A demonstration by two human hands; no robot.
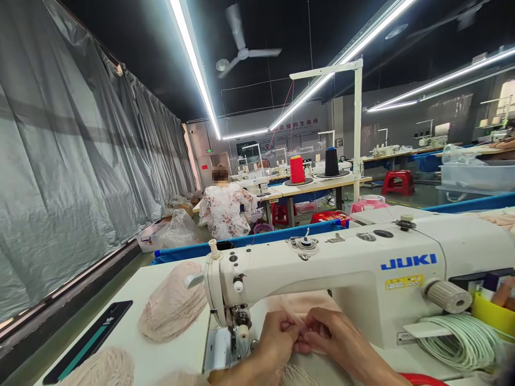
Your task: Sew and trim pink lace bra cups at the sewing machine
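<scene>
My left hand and my right hand meet under the arm of a white JUKI sewing machine. The fingers of both are closed, pinching a pale pink piece of fabric between them. Pale fringe-like strands hang below the hands. The needle area of the machine is just left of my left hand; the needle itself I cannot make out. On the white table to the left lie a gathered pale pink lace piece and another bundle of pale lace.
A dark and green flat case lies at the table's left edge. Right of my hands are a coil of pale green cord and a yellow container. Beyond the machine, a person sits at another station, near red and black thread cones.
</scene>
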